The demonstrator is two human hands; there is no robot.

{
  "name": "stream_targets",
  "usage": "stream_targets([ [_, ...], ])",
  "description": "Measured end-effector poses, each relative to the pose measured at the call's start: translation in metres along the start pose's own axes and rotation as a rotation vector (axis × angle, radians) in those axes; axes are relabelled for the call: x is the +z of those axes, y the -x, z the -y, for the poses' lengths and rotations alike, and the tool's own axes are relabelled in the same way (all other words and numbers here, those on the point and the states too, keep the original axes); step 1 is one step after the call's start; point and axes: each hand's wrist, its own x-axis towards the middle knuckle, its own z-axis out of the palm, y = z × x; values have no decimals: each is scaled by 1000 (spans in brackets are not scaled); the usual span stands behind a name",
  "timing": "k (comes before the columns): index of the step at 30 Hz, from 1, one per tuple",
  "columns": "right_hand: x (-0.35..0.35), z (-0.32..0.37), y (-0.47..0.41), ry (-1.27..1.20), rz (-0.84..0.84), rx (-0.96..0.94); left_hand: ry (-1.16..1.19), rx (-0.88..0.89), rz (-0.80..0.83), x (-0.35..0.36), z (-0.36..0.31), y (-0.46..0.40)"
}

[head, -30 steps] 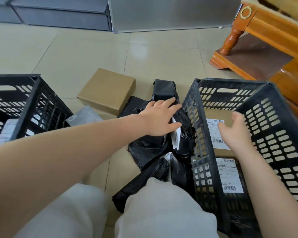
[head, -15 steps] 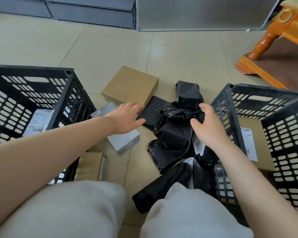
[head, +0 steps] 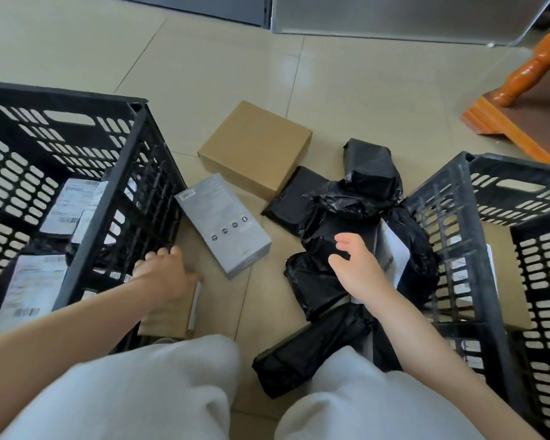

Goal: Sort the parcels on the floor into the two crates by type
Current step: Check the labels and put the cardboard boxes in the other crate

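Left hand [head: 164,274] curls onto a small kraft box [head: 172,315] beside the left crate [head: 115,192]; right hand [head: 356,265], fingers relaxed and apart, hovers over black poly mailers [head: 327,214]. Boxes look rigid, best gripped across edges; mailers soft, slippery. Open floor lies between the crates, the right crate [head: 438,236] bounding it.

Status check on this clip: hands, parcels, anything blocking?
Left hand on small brown box beside left crate. Right hand open over black bags. Nothing blocking.
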Motion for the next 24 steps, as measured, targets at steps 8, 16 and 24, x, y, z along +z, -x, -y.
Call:
stream_targets([
  [8,14,-4,-1,3,78,1,13,-15,-2,27,0,0],
  [16,21,-7,-2,-39,91,5,31,8,-92,43,1,-1],
  [24,20,-7,0,-75,85,15,340,79,-126,45,1,-5],
])
